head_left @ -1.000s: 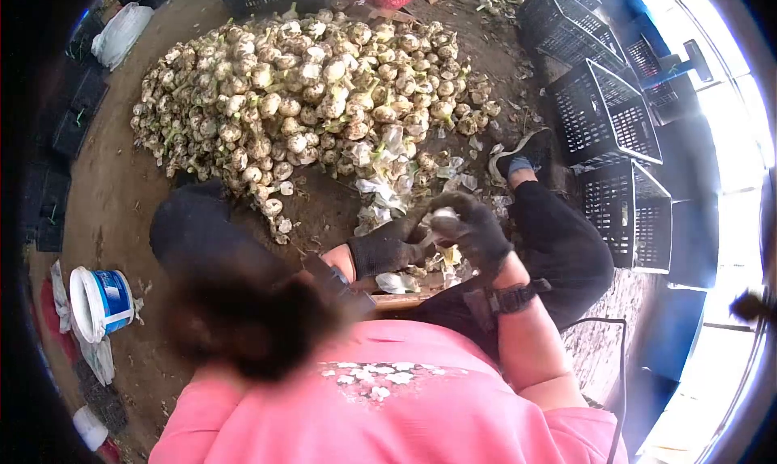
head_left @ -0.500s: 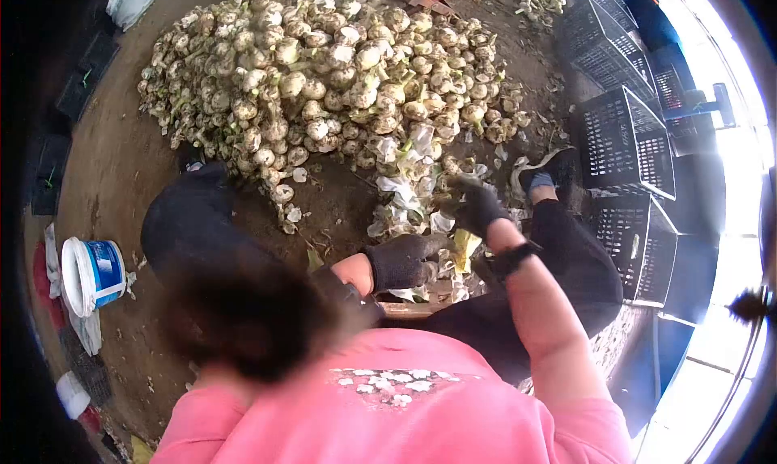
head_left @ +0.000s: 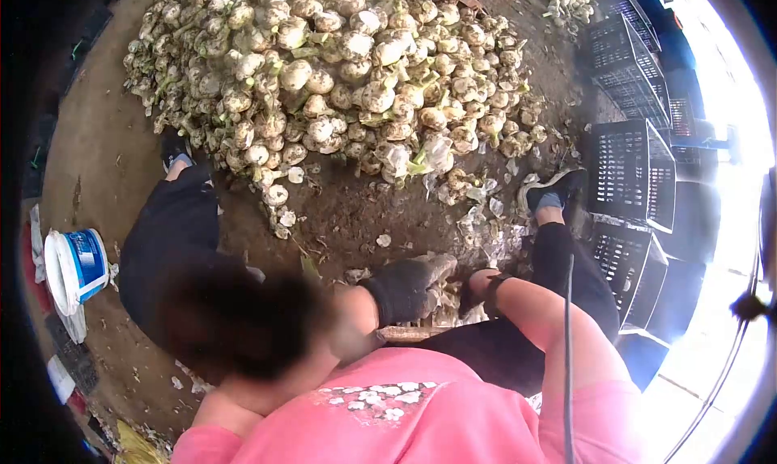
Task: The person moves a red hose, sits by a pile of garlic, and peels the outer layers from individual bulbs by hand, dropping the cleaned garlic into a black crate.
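Observation:
My left hand (head_left: 405, 288), in a dark glove with greyish, soiled-looking fingers, is curled low between my legs. Its fingers bend towards pale papery skins (head_left: 445, 296); what they grip is hidden. Just to its right is my right hand (head_left: 469, 296), also gloved in dark fabric and seen edge-on, with its fingers mostly out of sight. A dark band (head_left: 495, 289) circles that wrist. In front of both hands rises a large heap of onions (head_left: 340, 76), pale bulbs with soil and green stem stubs. Loose skins (head_left: 481, 213) lie on the soil at the heap's near edge.
Black slatted crates (head_left: 622, 169) line the right side. A white and blue bucket (head_left: 87, 262) lies tipped at the left. A wooden edge (head_left: 409, 333) shows beneath my hands. My dark-trousered legs spread either side, with a shoe (head_left: 554, 190) at the right.
My right hand has drawn back from the loose skins towards my lap, beside the left. The left hand stays low. The view has shifted, and more bare soil shows before my hands.

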The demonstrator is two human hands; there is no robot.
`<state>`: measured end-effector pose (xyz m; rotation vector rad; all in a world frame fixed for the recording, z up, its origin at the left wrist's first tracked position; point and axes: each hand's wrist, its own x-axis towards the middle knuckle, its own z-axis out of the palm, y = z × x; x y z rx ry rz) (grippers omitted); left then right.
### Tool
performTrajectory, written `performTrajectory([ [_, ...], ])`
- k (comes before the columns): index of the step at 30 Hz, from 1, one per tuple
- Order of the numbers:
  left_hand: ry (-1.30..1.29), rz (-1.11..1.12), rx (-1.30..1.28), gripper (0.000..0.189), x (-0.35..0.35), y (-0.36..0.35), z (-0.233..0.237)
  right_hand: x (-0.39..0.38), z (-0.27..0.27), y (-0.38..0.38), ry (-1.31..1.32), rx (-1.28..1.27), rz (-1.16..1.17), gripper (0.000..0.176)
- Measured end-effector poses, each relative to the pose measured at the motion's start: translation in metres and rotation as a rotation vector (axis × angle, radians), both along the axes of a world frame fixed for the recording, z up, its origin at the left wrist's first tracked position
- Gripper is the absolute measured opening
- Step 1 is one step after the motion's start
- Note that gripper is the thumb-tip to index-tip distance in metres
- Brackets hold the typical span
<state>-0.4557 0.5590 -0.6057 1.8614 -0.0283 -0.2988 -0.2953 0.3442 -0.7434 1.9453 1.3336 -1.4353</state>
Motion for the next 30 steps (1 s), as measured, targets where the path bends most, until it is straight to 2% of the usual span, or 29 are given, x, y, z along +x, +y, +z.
performTrajectory([
  [2, 0.060, 0.021, -0.178, 0.055, 0.000, -0.004, -0.001, 0.011, -0.002, -0.008, -0.019, -0.347, 0.197, 0.034],
  [3, 0.104, 0.002, -0.100, 0.056, 0.000, -0.003, 0.001, 0.013, 0.060, 0.052, -0.167, -0.226, -0.062, 0.042],
  [5, 0.145, 0.004, -0.070, 0.056, 0.002, 0.005, 0.011, 0.022, 0.061, 0.074, -0.336, 0.543, -0.652, 0.035],
  [6, 0.183, 0.013, -0.041, 0.056, 0.005, 0.009, 0.014, 0.028, 0.054, 0.095, -0.491, 0.707, -0.647, 0.039],
  [7, 0.199, 0.024, -0.037, 0.055, 0.008, 0.010, 0.015, 0.032, 0.063, 0.120, -0.483, 0.670, -0.639, 0.043],
  [8, 0.198, 0.025, -0.028, 0.055, 0.007, 0.009, 0.009, 0.040, 0.031, 0.131, -0.639, 0.775, -0.605, 0.052],
  [10, 0.239, 0.039, -0.025, 0.055, 0.004, 0.006, -0.009, 0.039, 0.016, 0.157, -0.859, 0.507, -0.666, 0.060],
  [11, 0.245, 0.033, -0.075, 0.053, 0.009, 0.015, 0.016, 0.040, -0.006, 0.159, -0.965, 0.639, -0.685, 0.059],
  [12, 0.246, 0.031, -0.061, 0.053, 0.009, 0.015, 0.012, 0.045, -0.008, 0.161, -0.962, 0.649, -0.695, 0.059],
  [14, 0.170, 0.081, 0.007, 0.050, 0.002, 0.008, -0.006, 0.058, -0.005, 0.155, -0.845, 0.649, -0.894, 0.062],
  [15, 0.099, 0.130, -0.040, 0.048, 0.002, 0.007, -0.007, 0.065, 0.006, 0.154, -0.749, 0.642, -0.982, 0.053],
  [16, 0.089, 0.127, -0.034, 0.048, 0.002, 0.007, -0.008, 0.072, 0.017, 0.146, -0.662, 0.598, -0.912, 0.053],
  [18, 0.201, 0.164, -0.097, 0.045, 0.009, 0.011, 0.002, 0.086, 0.028, 0.122, -0.419, 0.490, -0.908, 0.065],
  [19, 0.192, 0.161, -0.098, 0.045, 0.010, 0.010, -0.001, 0.086, 0.036, 0.107, -0.221, 0.486, -1.027, 0.072],
  [20, 0.206, 0.286, -0.184, 0.042, 0.011, 0.006, -0.010, 0.084, 0.021, 0.088, -0.012, 0.802, -1.018, 0.069],
  [21, 0.219, 0.410, -0.273, 0.039, 0.014, 0.003, -0.014, 0.073, 0.045, 0.080, 0.034, 0.802, -0.984, 0.065],
  [22, 0.214, 0.399, -0.280, 0.039, 0.016, 0.001, -0.019, 0.059, 0.068, 0.073, 0.225, 0.864, -1.092, 0.063],
  [23, 0.094, 0.475, -0.212, 0.038, 0.021, 0.003, -0.020, 0.044, 0.093, 0.067, 0.423, 0.912, -1.197, 0.061],
  [24, -0.027, 0.554, -0.141, 0.037, 0.025, 0.004, -0.020, 0.036, 0.118, 0.068, 0.120, 0.928, -0.913, 0.061],
  [26, 0.078, 0.655, -0.375, 0.031, 0.036, -0.001, -0.022, 0.008, 0.155, 0.069, 0.134, 1.065, -0.775, 0.059],
  [27, -0.057, 0.670, -0.382, 0.026, 0.037, -0.001, -0.018, -0.008, 0.170, 0.072, -0.076, 1.148, -0.562, 0.059],
  [28, -0.066, 0.673, -0.373, 0.026, 0.037, -0.002, -0.014, -0.027, 0.188, 0.072, -0.153, 1.134, -0.558, 0.060],
  [30, -0.138, 0.567, -0.616, 0.022, 0.033, -0.002, 0.001, -0.060, 0.203, 0.074, -0.374, 1.158, -0.590, 0.062],
])
